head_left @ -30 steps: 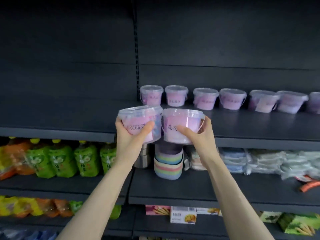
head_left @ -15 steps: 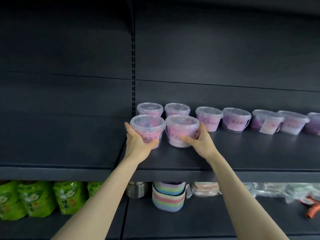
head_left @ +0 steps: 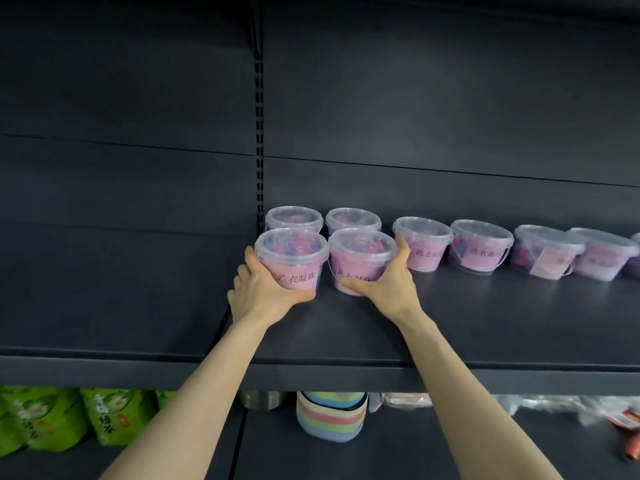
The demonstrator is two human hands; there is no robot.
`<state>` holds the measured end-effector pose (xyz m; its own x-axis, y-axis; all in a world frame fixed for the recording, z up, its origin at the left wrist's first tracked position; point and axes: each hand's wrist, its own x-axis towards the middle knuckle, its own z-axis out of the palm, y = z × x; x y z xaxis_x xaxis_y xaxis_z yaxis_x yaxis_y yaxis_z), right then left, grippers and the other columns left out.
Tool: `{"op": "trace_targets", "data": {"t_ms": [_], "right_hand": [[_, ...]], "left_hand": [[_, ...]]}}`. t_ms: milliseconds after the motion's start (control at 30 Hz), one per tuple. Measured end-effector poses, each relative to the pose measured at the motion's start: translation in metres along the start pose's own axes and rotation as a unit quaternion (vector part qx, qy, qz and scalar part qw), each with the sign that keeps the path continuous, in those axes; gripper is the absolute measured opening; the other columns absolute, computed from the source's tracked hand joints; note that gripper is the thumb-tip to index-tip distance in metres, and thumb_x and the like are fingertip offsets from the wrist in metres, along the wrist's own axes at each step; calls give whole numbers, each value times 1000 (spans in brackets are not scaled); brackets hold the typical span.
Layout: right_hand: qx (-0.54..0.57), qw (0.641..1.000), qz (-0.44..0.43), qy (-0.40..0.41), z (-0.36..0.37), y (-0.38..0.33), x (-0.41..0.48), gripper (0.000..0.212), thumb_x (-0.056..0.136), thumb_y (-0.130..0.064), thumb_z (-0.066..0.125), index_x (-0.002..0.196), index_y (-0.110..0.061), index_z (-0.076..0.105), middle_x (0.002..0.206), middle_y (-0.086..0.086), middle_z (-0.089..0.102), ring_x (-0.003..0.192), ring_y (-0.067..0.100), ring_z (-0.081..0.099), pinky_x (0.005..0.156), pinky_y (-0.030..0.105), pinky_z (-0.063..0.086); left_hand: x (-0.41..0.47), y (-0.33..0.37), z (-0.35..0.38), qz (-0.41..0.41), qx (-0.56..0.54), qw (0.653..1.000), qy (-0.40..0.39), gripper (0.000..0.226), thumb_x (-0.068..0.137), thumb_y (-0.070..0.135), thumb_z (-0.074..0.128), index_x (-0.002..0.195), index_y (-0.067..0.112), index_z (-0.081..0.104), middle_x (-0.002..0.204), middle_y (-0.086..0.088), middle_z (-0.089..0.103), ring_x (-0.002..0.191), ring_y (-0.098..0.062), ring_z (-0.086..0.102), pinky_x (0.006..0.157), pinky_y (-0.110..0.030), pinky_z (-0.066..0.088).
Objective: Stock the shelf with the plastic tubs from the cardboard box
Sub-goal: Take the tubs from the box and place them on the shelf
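Note:
Two clear plastic tubs with pink labels and clear lids sit side by side on the dark shelf (head_left: 485,327). My left hand (head_left: 258,289) wraps the left tub (head_left: 292,259) from its left and underside. My right hand (head_left: 389,282) cups the right tub (head_left: 360,259) from its right side. Both tubs stand directly in front of a back row of like tubs (head_left: 422,244) that runs along the shelf to the right. The cardboard box is out of view.
The shelf's front edge (head_left: 346,375) crosses below my forearms. A slotted upright (head_left: 259,98) divides the bays; the left bay holds nothing. On the shelf underneath are green pouches (head_left: 69,420), a striped stack (head_left: 330,419) and wrapped packs (head_left: 554,407).
My hands carried both tubs up from in front of the shelf edge, then pushed them deeper onto the shelf, close against the back row. The view tilted upward.

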<state>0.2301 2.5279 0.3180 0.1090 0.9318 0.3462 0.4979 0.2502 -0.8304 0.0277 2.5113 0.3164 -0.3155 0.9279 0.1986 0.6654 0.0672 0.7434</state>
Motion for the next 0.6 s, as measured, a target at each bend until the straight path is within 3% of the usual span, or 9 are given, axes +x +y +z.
{"op": "trace_targets", "data": {"t_ms": [133, 233, 300, 367, 600], "right_hand": [[51, 999, 16, 1, -4, 8, 1, 121, 64, -22, 85, 147, -26, -4, 138, 1, 44, 125, 22, 47, 104, 38, 41], [66, 998, 14, -11, -3, 7, 1, 123, 64, -20, 85, 147, -22, -5, 140, 0, 40, 127, 20, 45, 103, 34, 39], [56, 998, 5, -14, -2, 5, -1, 127, 54, -30, 88, 146, -28, 0, 143, -2, 37, 127, 20, 44, 105, 40, 41], [34, 999, -6, -10, -1, 3, -3, 125, 48, -38, 88, 142, -32, 7, 145, 0, 34, 127, 21, 43, 104, 45, 42], [21, 1000, -12, 3, -3, -1, -7, 117, 50, -36, 84, 141, -24, 11, 143, 4, 35, 127, 24, 43, 103, 45, 42]], "left_hand": [[0, 0, -2, 0, -14, 999, -37, 125, 57, 42, 83, 147, 19, 0, 138, -3, 44, 130, -26, 39, 107, -44, 21], [-1, 0, -4, 2, -19, 999, -32, 103, 57, 42, 81, 139, 20, 22, 127, 4, 53, 119, -22, 49, 102, -39, 23], [-1, 1, -3, 2, -6, 1000, -19, 96, 54, 46, 82, 131, 19, 32, 127, 4, 51, 116, -21, 51, 101, -40, 26], [-1, 2, -2, -1, 1, 1000, -3, 96, 51, 48, 83, 128, 17, 35, 127, 3, 49, 116, -21, 51, 99, -42, 28], [-5, 5, 3, 4, 70, 997, 29, 110, 48, 61, 79, 131, 9, 30, 131, -6, 43, 122, -25, 44, 98, -43, 32]]}}
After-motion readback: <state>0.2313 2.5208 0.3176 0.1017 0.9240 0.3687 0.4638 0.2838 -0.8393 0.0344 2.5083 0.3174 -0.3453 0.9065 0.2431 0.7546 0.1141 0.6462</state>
